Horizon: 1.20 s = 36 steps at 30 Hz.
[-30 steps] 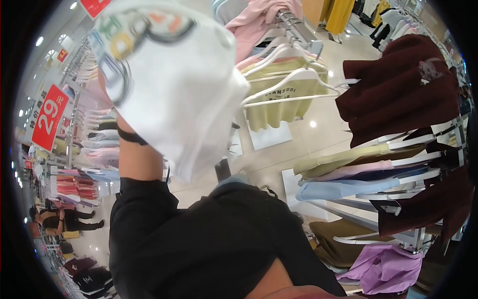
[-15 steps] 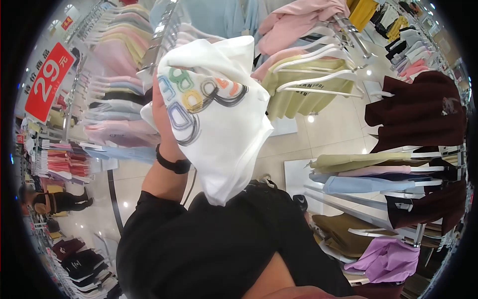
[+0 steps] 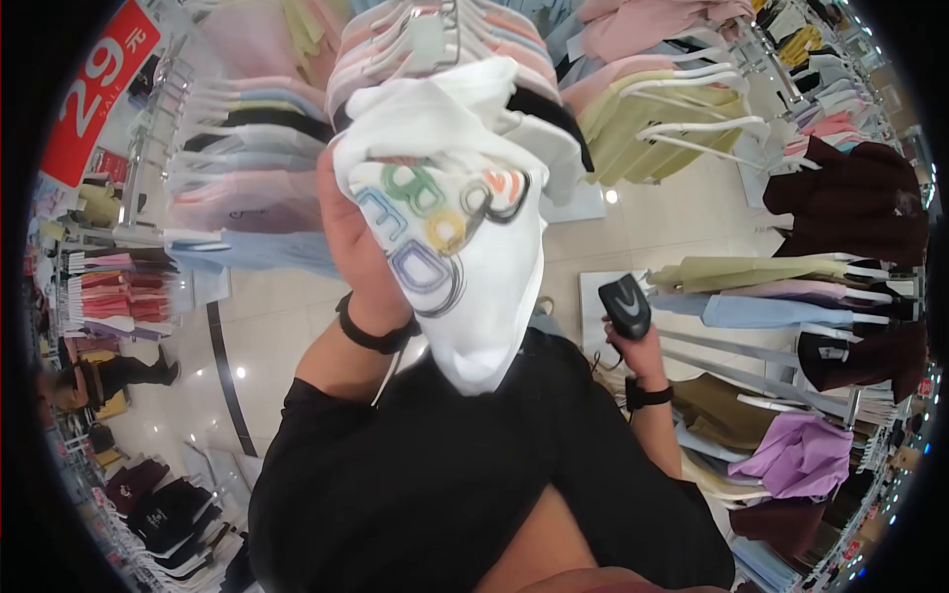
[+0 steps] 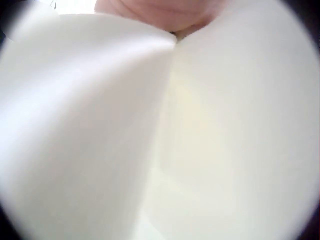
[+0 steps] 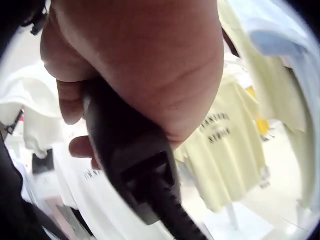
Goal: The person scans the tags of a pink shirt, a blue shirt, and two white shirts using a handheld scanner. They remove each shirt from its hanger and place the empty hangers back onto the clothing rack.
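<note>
1. The left hand (image 3: 354, 232) grips a white shirt (image 3: 465, 247) with coloured letters, raised mid-scene before a far rack (image 3: 247, 188) of pastel tops.
2. The right hand (image 3: 641, 346), lower right, is closed round a black scanner (image 3: 625, 304).
3. A red sign (image 3: 94, 94) hangs far left.

Packed racks of hung shirts (image 3: 425, 44) crowd overhead and a second rail of clothes (image 3: 771, 292) closes off the right. Open tiled floor (image 3: 277, 316) lies between them, with a white shirt (image 3: 474, 306) held high blocking the middle.
</note>
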Tool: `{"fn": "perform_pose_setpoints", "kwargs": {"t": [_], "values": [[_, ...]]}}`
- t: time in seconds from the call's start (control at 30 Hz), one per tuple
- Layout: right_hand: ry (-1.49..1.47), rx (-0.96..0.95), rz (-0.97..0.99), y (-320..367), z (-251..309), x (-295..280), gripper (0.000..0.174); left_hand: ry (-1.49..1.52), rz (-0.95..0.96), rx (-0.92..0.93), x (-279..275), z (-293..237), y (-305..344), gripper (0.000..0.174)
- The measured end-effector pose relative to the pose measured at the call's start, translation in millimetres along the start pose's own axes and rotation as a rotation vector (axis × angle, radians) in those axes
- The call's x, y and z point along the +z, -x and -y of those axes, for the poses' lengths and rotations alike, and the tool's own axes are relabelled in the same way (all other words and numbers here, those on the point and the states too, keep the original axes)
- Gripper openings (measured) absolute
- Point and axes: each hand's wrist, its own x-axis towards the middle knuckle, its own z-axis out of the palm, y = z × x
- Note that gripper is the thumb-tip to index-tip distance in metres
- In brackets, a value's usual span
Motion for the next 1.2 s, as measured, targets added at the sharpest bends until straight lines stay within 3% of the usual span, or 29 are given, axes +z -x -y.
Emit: {"fn": "perform_pose_setpoints", "kwargs": {"t": [0.13, 0.17, 0.23, 0.33, 0.43, 0.47, 0.57, 0.63, 0.67, 0.7, 0.73, 0.8, 0.83, 0.9, 1.0, 1.13, 1.2], "values": [[-0.086, -0.202, 0.287, 16, 100, 19, 0.048, -0.19, -0.09, 0.165, -23, -3, 10, 0.037], [-0.128, -0.075, 0.476, 17, 126, 21, 0.058, -0.205, -0.108, 0.187, -27, -6, 13, 0.037], [-0.113, -0.279, 0.736, 15, 181, 40, 0.062, -0.214, -0.145, 0.208, -35, -9, 18, 0.038], [-0.136, -0.346, 0.929, 0, 204, 69, 0.067, -0.211, -0.199, 0.211, -48, -9, 26, 0.039], [-0.16, -0.282, 0.976, -15, 193, 84, 0.075, -0.193, -0.233, 0.18, -57, -11, 37, 0.04], [-0.111, -0.303, 0.92, -22, 181, 85, 0.082, -0.182, -0.232, 0.158, -60, -13, 43, 0.04], [-0.26, -0.259, 0.762, -18, 189, 88, 0.082, -0.143, -0.209, 0.083, -70, -18, 56, 0.041], [-0.275, -0.312, 0.7, -18, 200, 83, 0.075, -0.152, -0.163, 0.049, -76, -21, 62, 0.042], [-0.37, -0.331, 0.683, -22, 194, 75, 0.079, -0.158, -0.14, 0.038, -78, -22, 63, 0.043], [-0.465, -0.354, 0.663, -28, 184, 65, 0.085, -0.266, -0.076, 0.097, -80, -23, 65, 0.043], [-0.536, -0.334, 0.668, -30, 184, 61, 0.077, -0.319, -0.04, 0.078, -85, -20, 70, 0.043], [-0.615, -0.477, 0.713, -38, 194, 51, 0.064, -0.42, 0.036, 0.046, -103, -2, 85, 0.042], [-0.65, -0.511, 0.74, -41, 198, 43, 0.061, -0.612, 0.088, 0.023, -110, 4, 92, 0.039], [-0.699, -0.568, 0.726, -49, 202, 28, 0.061, -0.676, 0.233, -0.086, -112, 15, 108, 0.038], [-0.66, -0.597, 0.625, -59, 199, 1, 0.062, -0.642, 0.438, -0.416, -110, 35, 126, 0.037], [-0.622, -0.52, 0.659, -50, 203, -21, 0.067, -0.597, 0.668, -0.624, -95, 72, 136, 0.032], [-0.52, -0.493, 0.653, -47, 196, -30, 0.067, -0.646, 0.927, -0.728, -86, 88, 131, 0.035]]}}
